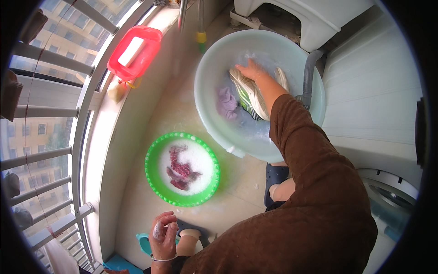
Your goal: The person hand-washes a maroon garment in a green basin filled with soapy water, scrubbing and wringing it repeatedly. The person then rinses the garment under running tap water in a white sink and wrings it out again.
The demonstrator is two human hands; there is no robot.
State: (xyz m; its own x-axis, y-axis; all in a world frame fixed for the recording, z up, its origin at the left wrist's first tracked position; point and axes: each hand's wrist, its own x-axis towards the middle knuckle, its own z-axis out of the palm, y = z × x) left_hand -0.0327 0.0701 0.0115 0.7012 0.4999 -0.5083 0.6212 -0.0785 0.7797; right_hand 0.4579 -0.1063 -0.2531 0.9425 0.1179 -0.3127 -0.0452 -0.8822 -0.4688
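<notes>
In the large pale basin (208, 68), my right hand (254, 71) lies with fingers spread at the end of a white shoe with green and dark stripes (251, 92). I cannot see a grip on it. Part of another pale shoe (281, 79) shows beside my wrist, and a lilac cloth (227, 102) lies in the cloudy water. My left hand (165, 233), with suds on its loosely curled fingers and a bracelet at the wrist, is raised empty below the green basin (149, 179). Red patterned cloth (180, 168) sits there in white foam.
A red tray (155, 36) holding a white bar (131, 51) rests on the window ledge. A grey corrugated hose (308, 77) reaches into the large basin's right side. White railings (48, 157) line the left; a washing machine (386, 191) stands at right. Clog-type shoes are on my feet.
</notes>
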